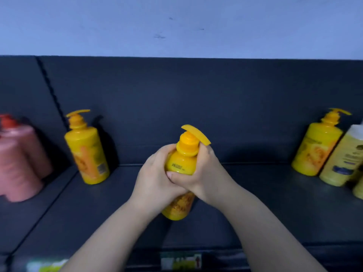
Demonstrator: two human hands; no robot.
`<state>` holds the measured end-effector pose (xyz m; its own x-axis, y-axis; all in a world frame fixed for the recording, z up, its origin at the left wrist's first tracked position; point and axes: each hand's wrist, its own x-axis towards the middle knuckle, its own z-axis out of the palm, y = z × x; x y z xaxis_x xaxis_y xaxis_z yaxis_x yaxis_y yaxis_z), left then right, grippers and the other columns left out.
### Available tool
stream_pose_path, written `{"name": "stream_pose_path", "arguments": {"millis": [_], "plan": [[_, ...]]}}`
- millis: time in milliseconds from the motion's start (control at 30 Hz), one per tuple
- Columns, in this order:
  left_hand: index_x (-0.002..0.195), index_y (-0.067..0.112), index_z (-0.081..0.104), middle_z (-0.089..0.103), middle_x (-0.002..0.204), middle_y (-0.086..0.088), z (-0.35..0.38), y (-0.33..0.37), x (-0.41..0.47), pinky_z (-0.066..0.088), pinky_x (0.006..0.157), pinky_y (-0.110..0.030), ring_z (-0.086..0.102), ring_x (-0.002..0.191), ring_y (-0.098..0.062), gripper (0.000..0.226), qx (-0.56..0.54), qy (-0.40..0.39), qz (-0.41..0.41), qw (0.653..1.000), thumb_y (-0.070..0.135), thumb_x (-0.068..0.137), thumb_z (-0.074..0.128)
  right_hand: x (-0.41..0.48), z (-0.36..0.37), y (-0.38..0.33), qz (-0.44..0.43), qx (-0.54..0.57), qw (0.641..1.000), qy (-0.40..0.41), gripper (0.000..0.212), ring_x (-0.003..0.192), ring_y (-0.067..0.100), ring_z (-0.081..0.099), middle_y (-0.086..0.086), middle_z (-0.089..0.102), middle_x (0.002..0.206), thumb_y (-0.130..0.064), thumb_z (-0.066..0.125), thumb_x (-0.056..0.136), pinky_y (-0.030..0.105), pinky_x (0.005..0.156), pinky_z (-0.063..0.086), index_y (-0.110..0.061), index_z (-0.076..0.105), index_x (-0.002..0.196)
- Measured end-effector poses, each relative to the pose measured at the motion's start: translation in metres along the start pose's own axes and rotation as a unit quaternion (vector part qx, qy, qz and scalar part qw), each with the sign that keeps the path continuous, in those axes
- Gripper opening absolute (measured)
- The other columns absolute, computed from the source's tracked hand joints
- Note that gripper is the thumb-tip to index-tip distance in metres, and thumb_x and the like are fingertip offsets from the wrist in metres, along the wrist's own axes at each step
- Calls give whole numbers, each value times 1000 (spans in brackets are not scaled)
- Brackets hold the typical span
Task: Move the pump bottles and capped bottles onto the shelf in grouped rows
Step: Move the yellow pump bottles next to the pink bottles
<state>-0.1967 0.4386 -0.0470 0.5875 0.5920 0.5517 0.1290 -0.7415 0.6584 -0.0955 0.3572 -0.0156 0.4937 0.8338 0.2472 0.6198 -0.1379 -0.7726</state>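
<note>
A yellow pump bottle (183, 163) stands at the middle of the dark shelf (275, 203), its pump spout pointing right. My left hand (155, 181) wraps its left side and my right hand (200, 173) wraps its right side, the fingers overlapping at the front. A second yellow pump bottle (86, 150) stands upright to the left by the back panel. A third yellow pump bottle (316, 146) stands at the far right. Whether the held bottle's base touches the shelf I cannot tell.
Pink bottles with a red cap (17, 160) crowd the neighbouring shelf section at the left edge. A pale yellow capped bottle (341, 161) leans beside the right pump bottle, with another partly cut off at the frame edge. Price labels (180, 261) line the shelf's front rail.
</note>
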Motion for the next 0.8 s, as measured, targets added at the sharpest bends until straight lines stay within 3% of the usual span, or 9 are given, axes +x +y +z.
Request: {"name": "stream_pose_path", "arguments": {"millis": [67, 233, 300, 433, 633, 800], "plan": [[109, 53, 44, 60, 104, 24, -35, -20, -22, 46, 76, -22, 57, 95, -2, 66, 12, 22, -10, 1000, 41, 51, 73, -8, 35, -22, -14, 15, 999, -34, 85, 112, 12, 46, -1, 40, 127, -43, 81, 65, 27, 96, 41, -22, 32, 132], [103, 63, 43, 60, 89, 31, -103, -46, -55, 38, 69, -2, 54, 87, 14, 60, 34, 73, -39, 996, 48, 49, 63, -11, 94, -66, -53, 29, 994, -97, 83, 106, 3, 42, -10, 35, 129, -45, 78, 68, 18, 86, 34, -33, 31, 135], [105, 64, 41, 58, 93, 36, -123, -53, -62, 37, 70, -1, 53, 90, 16, 63, 44, 90, -50, 994, 48, 48, 62, -10, 111, -79, -69, 37, 991, -107, 83, 106, 2, 42, -12, 34, 128, -45, 78, 69, 18, 87, 34, -34, 31, 137], [119, 50, 40, 46, 108, 51, -141, -65, -71, 34, 78, 1, 47, 98, 22, 72, 55, 108, -54, 991, 46, 51, 63, -7, 135, -91, -101, 47, 987, -120, 88, 108, 3, 42, -10, 34, 130, -41, 80, 67, 19, 90, 34, -33, 29, 138], [115, 59, 34, 53, 105, 34, -134, -71, -65, 36, 79, 0, 49, 98, 20, 71, 61, 113, -76, 989, 45, 52, 63, 11, 136, -80, -119, 25, 983, -134, 89, 117, 10, 46, -10, 36, 134, -45, 80, 65, 21, 89, 35, -34, 31, 139], [117, 59, 36, 54, 106, 36, -125, -82, -54, 37, 80, -1, 50, 100, 17, 72, 83, 106, -94, 987, 43, 51, 63, 29, 136, -67, -107, 31, 980, -165, 93, 117, 9, 45, -12, 36, 133, -46, 81, 64, 21, 89, 37, -38, 27, 139]]}}
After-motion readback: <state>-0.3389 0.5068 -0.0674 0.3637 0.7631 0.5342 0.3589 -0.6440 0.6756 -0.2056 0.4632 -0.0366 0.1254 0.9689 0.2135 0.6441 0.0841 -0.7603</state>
